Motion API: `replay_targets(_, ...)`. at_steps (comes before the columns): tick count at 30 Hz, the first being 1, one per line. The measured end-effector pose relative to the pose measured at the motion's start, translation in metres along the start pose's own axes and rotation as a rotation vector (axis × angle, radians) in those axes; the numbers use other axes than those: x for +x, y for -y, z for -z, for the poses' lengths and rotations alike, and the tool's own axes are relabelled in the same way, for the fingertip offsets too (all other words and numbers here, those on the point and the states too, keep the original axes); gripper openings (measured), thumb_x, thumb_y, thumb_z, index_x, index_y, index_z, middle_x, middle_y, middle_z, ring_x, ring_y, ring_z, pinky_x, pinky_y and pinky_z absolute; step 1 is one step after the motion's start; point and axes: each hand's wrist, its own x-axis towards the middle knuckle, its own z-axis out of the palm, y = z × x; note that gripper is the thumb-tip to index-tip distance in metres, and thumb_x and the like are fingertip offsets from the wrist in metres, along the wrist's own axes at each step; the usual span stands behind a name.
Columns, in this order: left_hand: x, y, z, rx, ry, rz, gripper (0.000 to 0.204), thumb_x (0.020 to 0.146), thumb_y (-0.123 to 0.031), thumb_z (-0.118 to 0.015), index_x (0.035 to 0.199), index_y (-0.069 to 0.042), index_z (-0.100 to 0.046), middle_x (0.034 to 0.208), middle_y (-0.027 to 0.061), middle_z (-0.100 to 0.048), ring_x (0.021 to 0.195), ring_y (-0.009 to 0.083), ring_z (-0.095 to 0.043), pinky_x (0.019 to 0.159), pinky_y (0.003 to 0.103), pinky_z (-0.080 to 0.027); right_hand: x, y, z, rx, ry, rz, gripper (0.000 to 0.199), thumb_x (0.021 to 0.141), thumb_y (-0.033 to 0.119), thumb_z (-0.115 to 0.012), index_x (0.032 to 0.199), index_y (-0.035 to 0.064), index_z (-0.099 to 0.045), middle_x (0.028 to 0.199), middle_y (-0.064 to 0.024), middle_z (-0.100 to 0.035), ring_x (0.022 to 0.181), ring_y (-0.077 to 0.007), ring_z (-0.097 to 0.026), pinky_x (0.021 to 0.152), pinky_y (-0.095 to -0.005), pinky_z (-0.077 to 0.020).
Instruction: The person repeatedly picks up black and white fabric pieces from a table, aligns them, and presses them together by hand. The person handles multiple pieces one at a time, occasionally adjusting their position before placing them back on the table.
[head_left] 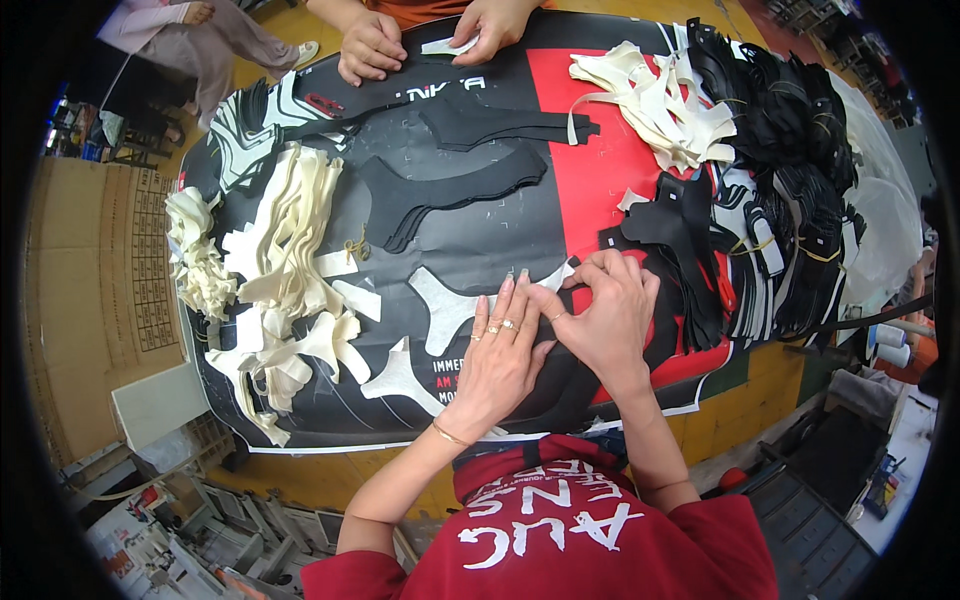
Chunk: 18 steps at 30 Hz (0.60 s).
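We see the left hand (500, 345) lying flat with its fingers stretched over a white branched piece (443, 308), pressing it rather than grasping it. The right hand (607, 315) bends its thumb and forefinger in at that piece's right end; we cannot tell whether they pinch the edge or only press it. The piece lies near the middle of the covered table (590, 195), its forked end spread to the left. Just beside it, to the near left, we find a loose white piece (402, 378) with no hand on it. Farther left, cream pieces (290, 230) lie heaped; on the far side, dark layered pieces (450, 195) rest flat. To the right, we see a black stack (680, 225) and, beyond it, tied bundles (780, 95). Across the table, a co-worker's hand (490, 28) holds a pale piece (447, 46). We judge the piece under the hands to be partway through handling, with plenty left in the heaps, though which bundles are finished we cannot tell.
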Motion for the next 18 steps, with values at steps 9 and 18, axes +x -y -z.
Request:
replay_targets(9,0.001,-0.002,-0.001,0.045,-0.009,-0.012,0.070,0.096,-0.029,-0.064,0.153,0.003,-0.036,0.161,0.0230,-0.031,0.152,0.0355,-0.026,0.122,0.052,-0.022,-0.005,-0.016,-0.006,0.191,0.014,-0.150,0.017,0.081,0.024,-0.080,0.083,0.0081,-0.072,0.091,-0.0022,-0.064,0.091,-0.0221,-0.061,0.084,-0.0388,-0.0373)
replay_targets(18,0.002,-0.003,-0.002,0.099,0.004,-0.001,0.068,0.096,-0.027,-0.064,0.151,0.004,-0.039,0.160,0.0239,-0.033,0.152,0.0367,-0.027,0.121,0.054,-0.023,-0.011,-0.021,-0.006,0.208,-0.063,-0.211,0.013,0.081,0.020,-0.079,0.079,0.0090,-0.071,0.088,-0.0010,-0.062,0.086,-0.0216,-0.062,0.079,-0.0382,-0.0390)
